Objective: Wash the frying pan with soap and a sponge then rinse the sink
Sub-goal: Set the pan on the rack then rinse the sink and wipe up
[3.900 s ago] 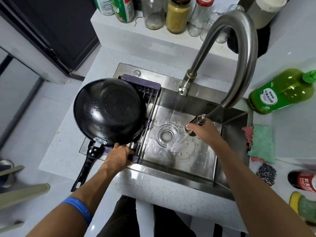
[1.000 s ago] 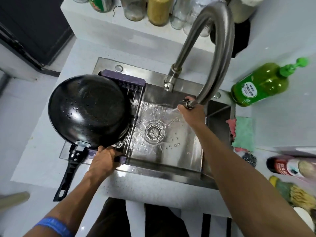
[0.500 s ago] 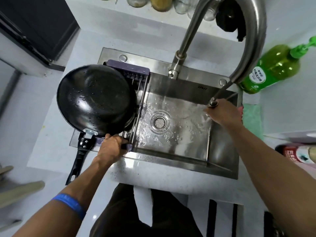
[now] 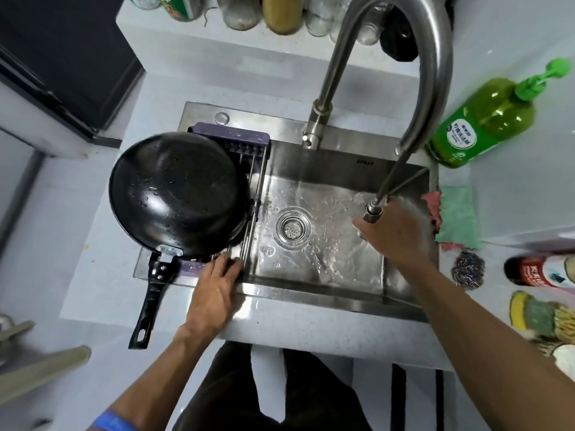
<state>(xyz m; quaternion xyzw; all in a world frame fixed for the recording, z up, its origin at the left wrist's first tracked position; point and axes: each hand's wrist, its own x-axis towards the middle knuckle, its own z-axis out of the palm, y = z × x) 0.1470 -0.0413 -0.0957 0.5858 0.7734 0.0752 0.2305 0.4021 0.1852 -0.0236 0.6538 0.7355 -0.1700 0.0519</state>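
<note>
- Both hands are busy at the sink: the right hand (image 4: 396,233) has its fingers wrapped round the pull-out spray head (image 4: 372,214), which hangs on its hose below the curved tap (image 4: 432,66), and aims it down into the right side of the basin.
- That hold looks meant to steer the water by hand, so the spray reaches the walls and corners a fixed spout would miss; water sheets over the sink (image 4: 323,275) floor towards the drain (image 4: 293,227).
- Left hand (image 4: 214,286) lies on the near end of the purple drying rack (image 4: 231,136), fingertips curled over its wire rails; I judge it steadies the rack while the rinsing goes on.
- Frying pan (image 4: 179,192) sits upside down on that rack over the sink's left end, beaded with drops, handle jutting towards the person. Turned over like that it can drain, so the washing seems done and the sink rinse is the step in hand.
- Green soap bottle (image 4: 480,124) stands at the far right of the white bench (image 4: 102,275); a green and pink cloth (image 4: 457,216) lies touching the sink's right rim, a steel scourer (image 4: 468,269) just beside it.
- Jars and bottles line a raised white ledge behind the tap; pale walls close in on both sides.
</note>
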